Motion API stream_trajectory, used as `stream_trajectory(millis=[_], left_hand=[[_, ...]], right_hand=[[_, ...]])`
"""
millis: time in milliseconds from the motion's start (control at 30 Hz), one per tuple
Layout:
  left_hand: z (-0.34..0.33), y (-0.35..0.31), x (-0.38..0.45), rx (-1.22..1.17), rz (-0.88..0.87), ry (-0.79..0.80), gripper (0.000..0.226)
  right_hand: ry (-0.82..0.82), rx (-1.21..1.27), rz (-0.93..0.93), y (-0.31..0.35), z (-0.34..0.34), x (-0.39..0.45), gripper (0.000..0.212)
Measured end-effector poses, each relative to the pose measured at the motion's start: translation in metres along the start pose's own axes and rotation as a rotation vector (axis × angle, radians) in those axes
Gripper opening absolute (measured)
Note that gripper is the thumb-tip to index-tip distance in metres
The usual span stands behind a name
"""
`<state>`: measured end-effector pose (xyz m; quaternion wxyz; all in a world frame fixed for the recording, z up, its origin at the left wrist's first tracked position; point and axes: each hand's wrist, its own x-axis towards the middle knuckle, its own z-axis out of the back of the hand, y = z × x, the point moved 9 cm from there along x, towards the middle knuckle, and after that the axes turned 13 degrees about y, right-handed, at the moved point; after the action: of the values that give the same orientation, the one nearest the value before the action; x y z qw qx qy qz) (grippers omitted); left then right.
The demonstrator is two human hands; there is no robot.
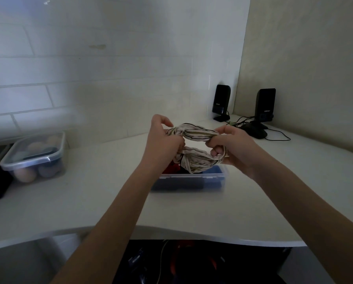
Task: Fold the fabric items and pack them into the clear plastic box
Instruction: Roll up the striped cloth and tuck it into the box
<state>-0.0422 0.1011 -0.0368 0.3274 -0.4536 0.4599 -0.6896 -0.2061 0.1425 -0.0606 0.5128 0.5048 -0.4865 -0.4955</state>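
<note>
Meanwhile, a striped beige cloth (194, 148) was held bunched between both grips, the left hand (161, 140) and right hand (230, 148) each curled round an end, directly above the clear plastic box (192, 181) on the desk (192, 214).

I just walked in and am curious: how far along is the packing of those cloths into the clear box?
Partly done. The clear plastic box already holds red and blue fabric. In hand: the left hand and right hand grip a striped cloth, bunched and held above the box. Left: finish folding it and lay it inside.
</note>
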Motion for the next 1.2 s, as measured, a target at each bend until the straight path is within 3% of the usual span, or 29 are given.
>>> stream_trajectory(millis=[100,200,267,367,467,533,733,967,1100,1200], left_hand=[[-0.013,0.007,0.003,0.049,-0.032,0.016,0.040],[-0.025,0.016,0.009,0.261,-0.066,0.109,0.050],[-0.030,0.015,0.008,0.404,-0.123,0.154,0.051],[-0.028,0.010,0.007,0.551,-0.194,0.165,0.045],[-0.028,0.012,0.009,0.617,-0.206,0.201,0.041],[-0.030,0.018,0.010,0.630,-0.181,0.234,0.044],[-0.041,0.038,0.016,0.765,-0.055,0.429,0.044],[-0.035,0.039,0.017,1.033,0.008,0.490,0.027],[-0.041,0.044,0.010,1.034,0.144,0.701,0.045],[-0.042,0.027,0.010,0.984,0.041,0.653,0.037]], right_hand=[[-0.002,0.004,-0.047,-0.009,0.007,0.005,0.018],[-0.074,-0.087,-0.039,-0.017,0.017,0.010,0.012],[-0.139,-0.241,-0.003,-0.017,0.023,0.013,0.010],[-0.214,-0.678,0.096,-0.004,0.024,0.016,0.013],[-0.223,-0.813,0.125,-0.010,0.026,0.020,0.013],[-0.191,-0.823,0.114,-0.019,0.028,0.023,0.013],[0.061,-1.005,0.260,-0.012,0.007,0.016,0.051],[0.168,-1.762,0.088,-0.007,-0.011,0.023,0.036],[0.375,-1.445,-0.103,-0.015,-0.004,0.021,0.045],[0.410,-1.365,-0.087,-0.012,-0.002,0.016,0.052]])
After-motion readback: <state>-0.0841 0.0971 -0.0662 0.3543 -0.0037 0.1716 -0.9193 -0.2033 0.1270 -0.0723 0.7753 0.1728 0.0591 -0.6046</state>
